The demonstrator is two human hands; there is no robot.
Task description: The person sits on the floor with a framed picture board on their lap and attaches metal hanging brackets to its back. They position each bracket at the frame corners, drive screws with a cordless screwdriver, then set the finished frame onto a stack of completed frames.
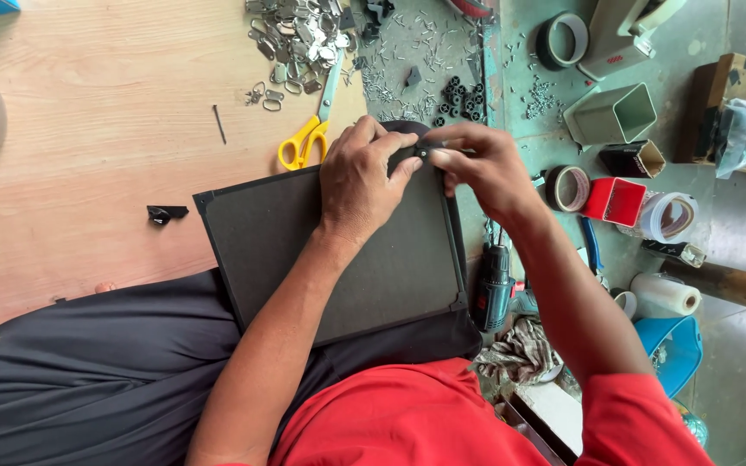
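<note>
Panel: dark grey board with black edging, resting on the person's lap, far edge against the wooden worktop.
Fitting: small black part at the panel's far right corner, pinched between both hands; mostly hidden, kind unclear.
Risk 1: the part looks small and is gripped only at the fingertips; a slip could drop it among the loose screws nearby, where it would be hard to find.
Risk 2: the panel rests on the lap alone; pressing at the corner could tip or slide it toward the drill beside it.
Risk 3: scissors, yellow-handled, lie just beyond the left hand; a sudden jerk could knock them.
Left hand: palm down on the panel's far edge, fingers curled, thumb and forefinger closed toward the part.
Right hand: fingers bunched tight, tips pinching the part from the right side.
Grip share: cannot tell which hand bears the part.
Surroundings: metal rings piled beyond the scissors; tape rolls and a red box on the green bench to the right.
</note>
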